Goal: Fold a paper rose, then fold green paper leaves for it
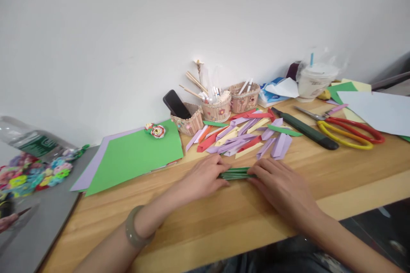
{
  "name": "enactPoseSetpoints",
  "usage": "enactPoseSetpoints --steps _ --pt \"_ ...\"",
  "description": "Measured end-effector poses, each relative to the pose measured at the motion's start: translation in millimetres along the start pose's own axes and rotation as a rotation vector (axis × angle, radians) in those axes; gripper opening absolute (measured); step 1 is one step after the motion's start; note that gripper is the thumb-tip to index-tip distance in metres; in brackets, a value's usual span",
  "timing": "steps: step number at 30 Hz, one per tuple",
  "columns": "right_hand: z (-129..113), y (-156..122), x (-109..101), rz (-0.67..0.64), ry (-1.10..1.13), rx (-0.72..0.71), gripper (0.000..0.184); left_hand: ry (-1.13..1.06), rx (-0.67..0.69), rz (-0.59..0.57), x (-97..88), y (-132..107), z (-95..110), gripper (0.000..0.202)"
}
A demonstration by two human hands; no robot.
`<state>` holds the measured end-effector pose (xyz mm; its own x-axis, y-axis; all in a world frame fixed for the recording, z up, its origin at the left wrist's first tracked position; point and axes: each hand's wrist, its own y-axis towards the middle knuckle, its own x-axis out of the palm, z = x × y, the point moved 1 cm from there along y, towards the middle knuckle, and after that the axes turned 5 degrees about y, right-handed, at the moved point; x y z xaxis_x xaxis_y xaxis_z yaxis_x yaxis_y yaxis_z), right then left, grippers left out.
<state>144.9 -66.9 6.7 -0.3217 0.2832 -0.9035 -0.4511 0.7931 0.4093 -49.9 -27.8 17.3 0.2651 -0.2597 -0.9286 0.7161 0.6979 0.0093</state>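
Observation:
A narrow folded strip of dark green paper [237, 173] lies flat on the wooden table [224, 222]. My left hand [205, 177] presses its left end with the fingers bent down onto it. My right hand [282, 185] presses the right end the same way. Just behind the strip lies a heap of folded paper strips [243, 136] in purple, red, yellow and green. A jade-coloured bangle [133, 228] is on my left wrist.
Green and purple paper sheets [134, 153] with a small paper rose [156, 130] lie at the left. Stick baskets [218, 108], a phone [175, 104], a utility knife [304, 130], scissors [349, 130], a lidded cup [315, 79] and more sheets [378, 108] sit behind. Paper flowers [35, 172] cover the far left.

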Motion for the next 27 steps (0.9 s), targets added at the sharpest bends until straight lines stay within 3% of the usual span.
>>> enactPoseSetpoints --steps 6,13,21,27 --pt "4.4 2.0 2.1 -0.01 -0.002 -0.004 0.006 0.173 0.056 -0.003 -1.9 -1.0 8.8 0.032" --pt "6.0 -0.4 1.3 -0.038 -0.03 -0.012 0.011 0.4 0.066 0.041 12.2 1.6 10.2 0.029" --pt "0.5 -7.4 21.5 0.004 -0.086 -0.17 0.046 0.415 0.08 0.1 20.8 1.6 6.9 0.03" --pt "-3.3 -7.5 20.5 -0.134 -0.028 -0.277 0.074 0.452 0.09 0.072 21.3 2.0 7.7 0.025"
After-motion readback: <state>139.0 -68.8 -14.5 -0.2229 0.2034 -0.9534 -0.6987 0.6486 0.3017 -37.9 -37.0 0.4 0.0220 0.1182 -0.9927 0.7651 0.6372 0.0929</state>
